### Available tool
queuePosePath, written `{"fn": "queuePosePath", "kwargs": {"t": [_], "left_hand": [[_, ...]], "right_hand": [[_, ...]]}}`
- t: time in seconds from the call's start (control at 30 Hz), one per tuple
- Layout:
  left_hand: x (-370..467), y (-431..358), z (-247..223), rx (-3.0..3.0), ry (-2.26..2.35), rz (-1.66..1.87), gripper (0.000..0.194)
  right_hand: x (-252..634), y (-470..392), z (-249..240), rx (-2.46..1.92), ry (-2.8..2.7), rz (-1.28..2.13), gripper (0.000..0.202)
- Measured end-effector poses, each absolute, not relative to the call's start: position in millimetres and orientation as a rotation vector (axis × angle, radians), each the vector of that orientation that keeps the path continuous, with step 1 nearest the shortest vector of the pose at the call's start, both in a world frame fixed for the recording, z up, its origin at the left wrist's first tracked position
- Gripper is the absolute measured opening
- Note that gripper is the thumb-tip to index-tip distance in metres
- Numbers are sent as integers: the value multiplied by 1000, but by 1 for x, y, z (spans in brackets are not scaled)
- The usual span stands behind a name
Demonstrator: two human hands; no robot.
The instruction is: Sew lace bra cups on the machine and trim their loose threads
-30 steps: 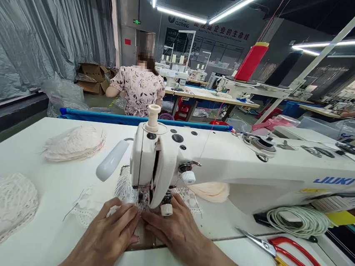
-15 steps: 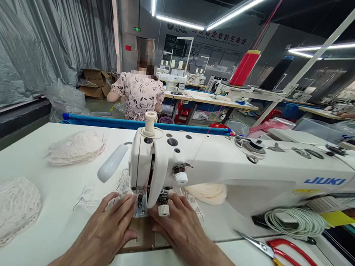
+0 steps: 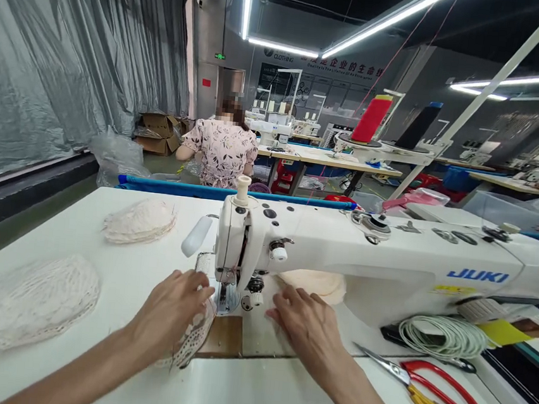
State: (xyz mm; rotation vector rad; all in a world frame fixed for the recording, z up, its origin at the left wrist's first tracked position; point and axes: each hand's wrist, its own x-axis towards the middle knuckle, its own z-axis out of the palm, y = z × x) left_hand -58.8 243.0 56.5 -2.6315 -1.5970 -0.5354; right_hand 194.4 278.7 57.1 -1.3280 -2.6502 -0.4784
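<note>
My left hand (image 3: 173, 307) is beside the presser foot (image 3: 222, 299) of the white sewing machine (image 3: 323, 239). Its fingers are curled over a white lace piece (image 3: 196, 341), whose scalloped edge hangs out below the palm; the fingertip grip is partly hidden. To the right of the needle area, my right hand (image 3: 312, 327) hovers low with bent fingers apart and nothing visible in them. Close behind its fingertips lies a stack of cream fabric pieces (image 3: 323, 285) under the machine arm.
Two piles of lace pieces, a near pile (image 3: 35, 306) and a far pile (image 3: 140, 221), lie at left. Red-and-yellow-handled scissors (image 3: 446, 397) and a coil of pale cord (image 3: 442, 338) rest at right. A person (image 3: 222, 150) sits beyond the table. A red thread cone (image 3: 371, 120) stands behind.
The lace piece has come away from the presser foot to the left and toward me with my left hand. My right hand has moved right, off the lace. The view has shifted slightly.
</note>
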Motion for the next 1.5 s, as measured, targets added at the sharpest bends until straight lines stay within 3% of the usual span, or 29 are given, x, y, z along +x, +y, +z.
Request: {"fn": "queuePosePath", "kwargs": {"t": [0.23, 0.3, 0.43, 0.57, 0.67, 0.73, 0.9, 1.0, 1.13, 1.2, 1.3, 1.5], "left_hand": [[-58, 247, 69, -2766, -1922, -197, 8], [-57, 229, 81, -2800, -1985, -190, 12], [-52, 185, 124, -3203, -2007, -529, 17], [-44, 155, 162, -3633, -1601, -968, 26], [-44, 151, 158, -3539, -1486, -1164, 33], [-50, 159, 138, -3340, -1584, -1191, 38], [-59, 182, 74, -2879, -1748, -1052, 44], [-54, 188, 56, -2807, -1592, -1027, 51], [-47, 191, 45, -2886, -1235, -952, 41], [-46, 193, 41, -2899, -1196, -993, 40], [-45, 198, 38, -2842, -1425, -1031, 38], [-43, 203, 41, -2813, -1908, -724, 3]], "right_hand": [[168, 250, 71, -1142, -2665, 204, 21], [165, 245, 75, -1040, -2625, 496, 17], [159, 234, 83, -568, -2376, 1147, 35], [153, 215, 90, -198, -2209, 1550, 60], [155, 205, 93, -363, -2172, 1704, 49], [159, 207, 94, -646, -2242, 1538, 41], [165, 230, 87, -1322, -2463, 501, 9], [159, 230, 79, -1370, -2432, 294, 12], [150, 214, 62, -1073, -2672, 112, 4], [148, 211, 56, -1032, -2772, 72, 16], [153, 216, 53, -1016, -2783, 106, 32], [162, 242, 55, -946, -2644, 219, 41]]}}
